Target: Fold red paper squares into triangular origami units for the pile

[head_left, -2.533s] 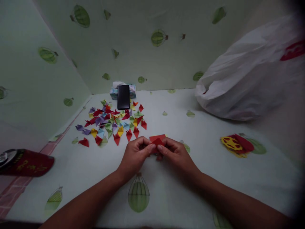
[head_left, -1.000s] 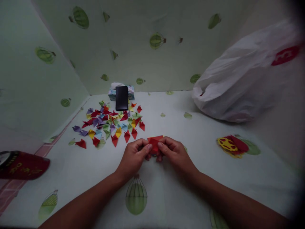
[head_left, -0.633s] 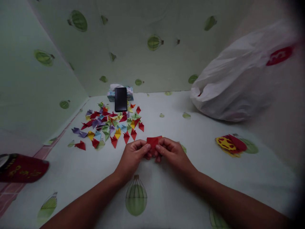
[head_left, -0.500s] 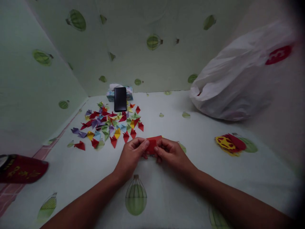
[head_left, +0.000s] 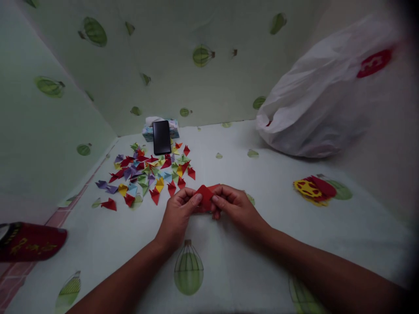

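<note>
Between my two hands is a small folded piece of red paper (head_left: 205,197), turned so that one corner points up. My left hand (head_left: 182,210) pinches its left side between thumb and fingers. The right side is pinched by my right hand (head_left: 233,204). Behind and under it lies more red paper (head_left: 214,188), partly hidden by my fingers. To the left, many small folded paper shapes (head_left: 144,170) in red, purple, yellow, green and blue are spread on the white, balloon-printed surface (head_left: 235,261).
A black phone (head_left: 162,137) leans against a tissue box (head_left: 148,133) at the back. A white plastic bag (head_left: 307,104) stands at the right, with red and yellow cut-out pieces (head_left: 310,190) in front of it. A dark red can (head_left: 34,242) lies at the left edge.
The red paper has turned from lying square to having a corner upward, still between both hands. The whole view has shifted slightly.
</note>
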The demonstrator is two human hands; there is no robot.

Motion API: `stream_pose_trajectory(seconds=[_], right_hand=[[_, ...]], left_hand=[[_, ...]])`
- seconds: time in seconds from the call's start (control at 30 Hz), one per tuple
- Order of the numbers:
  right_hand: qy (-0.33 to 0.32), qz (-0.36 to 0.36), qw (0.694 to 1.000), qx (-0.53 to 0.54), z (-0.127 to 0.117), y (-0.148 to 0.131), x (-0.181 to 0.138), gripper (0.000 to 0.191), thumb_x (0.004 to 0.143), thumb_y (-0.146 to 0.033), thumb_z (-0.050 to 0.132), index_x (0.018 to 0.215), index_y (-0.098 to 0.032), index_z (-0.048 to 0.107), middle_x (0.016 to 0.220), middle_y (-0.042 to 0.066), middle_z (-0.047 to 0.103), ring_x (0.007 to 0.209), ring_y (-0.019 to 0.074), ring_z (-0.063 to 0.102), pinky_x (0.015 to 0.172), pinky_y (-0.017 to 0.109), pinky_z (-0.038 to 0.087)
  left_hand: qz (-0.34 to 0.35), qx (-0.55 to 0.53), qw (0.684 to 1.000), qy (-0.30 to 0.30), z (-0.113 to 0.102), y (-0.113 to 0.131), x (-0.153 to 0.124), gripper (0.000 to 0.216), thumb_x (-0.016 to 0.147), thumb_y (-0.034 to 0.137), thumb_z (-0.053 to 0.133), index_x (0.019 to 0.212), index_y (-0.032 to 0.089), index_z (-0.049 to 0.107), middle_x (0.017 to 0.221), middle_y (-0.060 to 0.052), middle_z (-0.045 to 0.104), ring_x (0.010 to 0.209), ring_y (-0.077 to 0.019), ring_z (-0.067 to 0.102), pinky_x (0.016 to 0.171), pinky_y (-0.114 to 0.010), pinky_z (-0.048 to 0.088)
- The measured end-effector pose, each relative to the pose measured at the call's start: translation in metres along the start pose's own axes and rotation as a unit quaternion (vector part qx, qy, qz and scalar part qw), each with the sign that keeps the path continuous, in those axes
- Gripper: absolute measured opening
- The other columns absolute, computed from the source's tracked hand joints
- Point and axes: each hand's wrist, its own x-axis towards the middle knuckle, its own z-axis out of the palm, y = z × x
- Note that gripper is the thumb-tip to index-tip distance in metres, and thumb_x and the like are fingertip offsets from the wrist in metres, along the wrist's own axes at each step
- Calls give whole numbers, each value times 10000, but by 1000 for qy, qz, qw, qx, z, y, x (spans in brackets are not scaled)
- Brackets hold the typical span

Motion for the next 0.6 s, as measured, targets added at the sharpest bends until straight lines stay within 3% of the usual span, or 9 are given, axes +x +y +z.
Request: stream_pose_trajectory(seconds=[0.2, 0.43, 0.6], right_hand=[[13, 5, 1000, 9, -1, 1, 0, 206, 874, -366, 619, 885, -162, 647, 703, -2, 620, 556, 103, 555, 579, 267, 472], [12, 3, 1000, 6, 1, 0, 0, 157, 847, -321, 632, 807, -170, 636, 710, 5, 646, 556, 98, 554, 555, 254, 465], [13, 7, 1000, -5, 1, 1, -1, 141, 839, -303, 620, 824, -166, 647, 723, 3, 626, 548, 95, 552, 555, 256, 466]], left_hand=[[-3, 32, 999, -24, 0, 3, -2, 225, 798, 335, 735, 777, 162, 593, 589, 34, 604, 510, -78, 511, 503, -191, 413], [-9, 30, 999, -34, 1, 4, -3, 221, 797, 349, 739, 843, 165, 626, 706, 5, 680, 582, -104, 612, 590, -231, 515], [16, 44, 999, -14, 0, 4, -2, 187, 836, 340, 707, 872, 168, 642, 657, 30, 648, 576, -93, 609, 602, -216, 511]])
